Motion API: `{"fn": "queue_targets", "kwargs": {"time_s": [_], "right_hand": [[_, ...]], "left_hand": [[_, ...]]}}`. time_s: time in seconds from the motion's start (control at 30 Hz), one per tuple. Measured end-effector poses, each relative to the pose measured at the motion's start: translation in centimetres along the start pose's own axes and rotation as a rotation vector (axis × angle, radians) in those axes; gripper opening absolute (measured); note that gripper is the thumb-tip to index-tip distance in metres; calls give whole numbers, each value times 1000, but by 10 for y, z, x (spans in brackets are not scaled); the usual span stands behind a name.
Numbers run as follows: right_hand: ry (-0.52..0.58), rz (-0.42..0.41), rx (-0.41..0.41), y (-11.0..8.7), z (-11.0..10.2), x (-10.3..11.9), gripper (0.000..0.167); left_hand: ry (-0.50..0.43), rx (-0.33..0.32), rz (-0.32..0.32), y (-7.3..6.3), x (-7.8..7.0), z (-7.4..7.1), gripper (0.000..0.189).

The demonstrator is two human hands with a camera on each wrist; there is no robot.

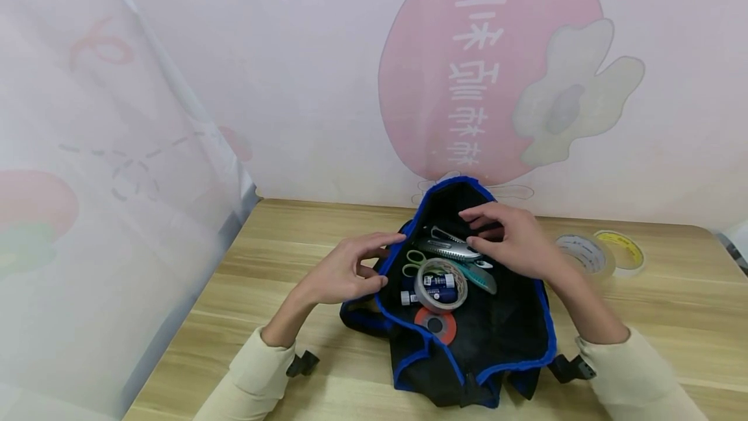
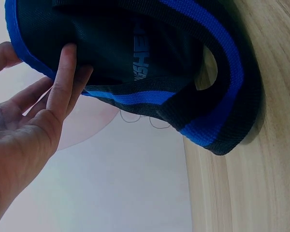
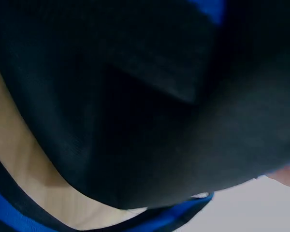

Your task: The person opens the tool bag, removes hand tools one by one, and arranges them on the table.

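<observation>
1. One bag (image 1: 508,323), black with blue edging.
2. Two hands: a left hand (image 1: 350,268) at the bag's left rim, a right hand (image 1: 514,236) over its right side.
3. Two cream sleeves (image 1: 257,366), one either side of the bag.
4. Three tape rolls: one (image 1: 442,307) inside the bag, two (image 1: 590,255) right of it.
5. Two blue-and-white tubes (image 1: 438,280) inside the bag.
6. Two knife-like tools (image 1: 450,250), one silver, one teal, inside the bag.
7. One pair of green-handled scissors (image 1: 411,264) inside the bag.
8. One orange disc (image 1: 448,329) inside the bag.
9. One table (image 1: 280,258) under the bag.
</observation>
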State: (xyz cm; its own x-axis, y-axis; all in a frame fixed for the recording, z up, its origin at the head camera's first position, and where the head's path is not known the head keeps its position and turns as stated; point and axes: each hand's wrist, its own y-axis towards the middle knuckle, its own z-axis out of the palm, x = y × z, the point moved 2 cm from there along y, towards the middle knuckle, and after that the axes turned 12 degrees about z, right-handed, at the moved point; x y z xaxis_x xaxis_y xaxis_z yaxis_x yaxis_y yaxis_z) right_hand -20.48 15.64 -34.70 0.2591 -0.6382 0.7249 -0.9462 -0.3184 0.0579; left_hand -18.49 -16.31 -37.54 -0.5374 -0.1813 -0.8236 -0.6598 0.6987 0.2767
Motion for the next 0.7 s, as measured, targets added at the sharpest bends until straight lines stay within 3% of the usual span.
{"fn": "queue_targets", "kwargs": {"time_s": [0.7], "right_hand": [[-93, -60, 185, 28, 47, -8, 35]], "left_hand": [[-11, 11, 1, 1, -1, 0, 73]]}}
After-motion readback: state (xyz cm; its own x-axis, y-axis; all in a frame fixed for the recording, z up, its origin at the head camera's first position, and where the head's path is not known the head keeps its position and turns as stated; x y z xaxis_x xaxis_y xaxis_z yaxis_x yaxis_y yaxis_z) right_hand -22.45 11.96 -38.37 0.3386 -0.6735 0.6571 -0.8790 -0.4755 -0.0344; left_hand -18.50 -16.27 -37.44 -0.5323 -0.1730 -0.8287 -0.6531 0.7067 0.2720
